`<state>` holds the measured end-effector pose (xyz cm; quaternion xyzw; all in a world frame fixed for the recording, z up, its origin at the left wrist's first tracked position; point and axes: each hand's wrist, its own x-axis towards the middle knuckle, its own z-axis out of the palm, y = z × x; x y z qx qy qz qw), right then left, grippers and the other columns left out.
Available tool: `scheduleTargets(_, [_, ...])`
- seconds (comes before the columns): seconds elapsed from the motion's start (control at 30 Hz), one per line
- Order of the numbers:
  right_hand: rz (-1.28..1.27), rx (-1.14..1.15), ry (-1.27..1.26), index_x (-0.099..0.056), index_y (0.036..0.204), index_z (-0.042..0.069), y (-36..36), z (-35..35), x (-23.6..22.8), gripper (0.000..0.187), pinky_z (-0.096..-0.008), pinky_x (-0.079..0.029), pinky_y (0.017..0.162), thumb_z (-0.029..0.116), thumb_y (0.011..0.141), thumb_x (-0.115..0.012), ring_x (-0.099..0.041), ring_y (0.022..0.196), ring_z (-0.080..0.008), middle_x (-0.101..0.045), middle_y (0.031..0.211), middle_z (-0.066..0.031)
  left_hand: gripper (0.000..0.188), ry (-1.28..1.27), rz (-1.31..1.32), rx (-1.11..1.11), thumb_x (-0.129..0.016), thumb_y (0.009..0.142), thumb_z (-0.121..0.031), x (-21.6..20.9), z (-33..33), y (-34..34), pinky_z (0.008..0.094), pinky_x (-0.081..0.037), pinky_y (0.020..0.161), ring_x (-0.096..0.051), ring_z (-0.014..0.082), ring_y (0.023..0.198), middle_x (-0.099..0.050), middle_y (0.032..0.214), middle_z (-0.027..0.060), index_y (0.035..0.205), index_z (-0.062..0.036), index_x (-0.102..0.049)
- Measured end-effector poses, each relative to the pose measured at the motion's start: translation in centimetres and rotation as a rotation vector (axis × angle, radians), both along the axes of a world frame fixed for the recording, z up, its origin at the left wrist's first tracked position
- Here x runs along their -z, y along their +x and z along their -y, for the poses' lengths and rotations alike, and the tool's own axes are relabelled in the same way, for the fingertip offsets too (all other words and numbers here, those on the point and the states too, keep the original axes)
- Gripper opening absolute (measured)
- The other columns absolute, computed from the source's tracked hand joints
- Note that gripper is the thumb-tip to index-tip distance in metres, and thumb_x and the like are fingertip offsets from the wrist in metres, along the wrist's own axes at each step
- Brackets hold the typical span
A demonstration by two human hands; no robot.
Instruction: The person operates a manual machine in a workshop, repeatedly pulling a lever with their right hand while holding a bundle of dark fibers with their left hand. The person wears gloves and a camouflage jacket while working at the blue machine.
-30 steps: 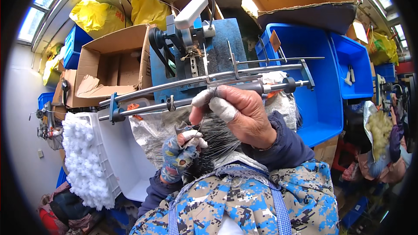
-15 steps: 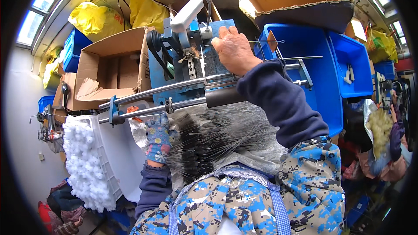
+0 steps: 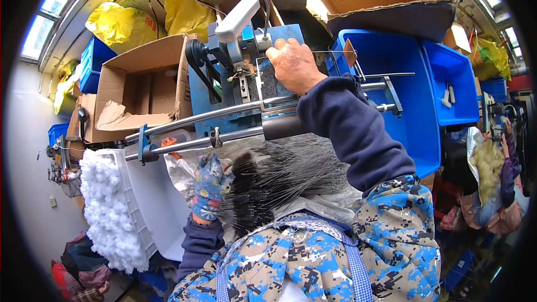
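Observation:
My bare right hand (image 3: pixel 293 64) is over the blue bench machine (image 3: pixel 215 98), its fingers bent and closed. A thin metal wire (image 3: pixel 338 51) sticks out to the right from this hand; the gripped part is hidden. Below the machine's steel rails (image 3: pixel 240 133), my left hand (image 3: pixel 208 187) wears a blue flowered glove. Its fingers point up and look loosely apart, with nothing visible in them. Right beside it lie black-bristled brushes (image 3: pixel 243 190) and a heap of thin metal wires (image 3: pixel 299 162) on a grey sheet over my lap.
At left stands a white tub (image 3: pixel 159 201) beside fluffy white brush heads (image 3: pixel 112 212). A torn cardboard box (image 3: pixel 182 86) sits left of the machine. Blue bins (image 3: pixel 405 95) are at right, one holding small white pieces (image 3: pixel 449 95). Another person (image 3: pixel 506 182) works at far right.
My left hand has moved slightly right, toward the black bristles. My right hand has shifted a little left, and the wire beside it has moved left too.

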<state>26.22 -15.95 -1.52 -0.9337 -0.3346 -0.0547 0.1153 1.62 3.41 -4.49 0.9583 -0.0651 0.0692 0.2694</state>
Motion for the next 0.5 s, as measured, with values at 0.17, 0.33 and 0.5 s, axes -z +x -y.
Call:
scheduleTargets(0.17, [-0.005, -0.028, 0.032, -0.063, 0.085, 0.008, 0.3, -0.1, 0.3, 0.015, -0.0403, -0.045, 0.071, 0.011, 0.077, -0.05, -0.055, 0.089, -0.0261, -0.059, 0.091, -0.0089, 0.035, -0.034, 0.041, 0.006, -0.07, 0.06, -0.006, -1.8, 1.1, -0.7, 0.0424, -0.045, 0.071, -0.055, 0.0342, 0.08, -0.058, 0.094, 0.0151, 0.095, -0.0102, -0.064])
scheduleTargets(0.33, [-0.079, -0.039, 0.161, -0.064, 0.082, 0.007, 0.7, -0.3, 0.9, 0.016, -0.0441, -0.042, 0.077, 0.011, 0.075, -0.05, -0.054, 0.09, -0.0278, -0.06, 0.092, -0.0092, 0.044, 0.036, 0.225, 0.096, -0.073, 0.059, -0.009, -1.6, 1.9, -1.3, 0.0454, -0.045, 0.083, -0.055, 0.039, 0.094, -0.056, 0.105, 0.0177, 0.101, -0.0081, -0.062])
scheduleTargets(0.5, [-0.05, 0.096, -0.001, -0.063, 0.091, 0.005, 0.2, 0.3, 0.0, 0.02, -0.0451, -0.035, 0.083, 0.016, 0.076, -0.056, -0.05, 0.098, -0.0284, -0.059, 0.097, -0.0098, 0.06, -0.015, 0.276, 0.231, -0.074, 0.065, -0.011, -2.8, 3.1, -0.2, 0.0489, -0.044, 0.087, -0.055, 0.0406, 0.095, -0.053, 0.109, 0.0178, 0.117, -0.0057, -0.045])
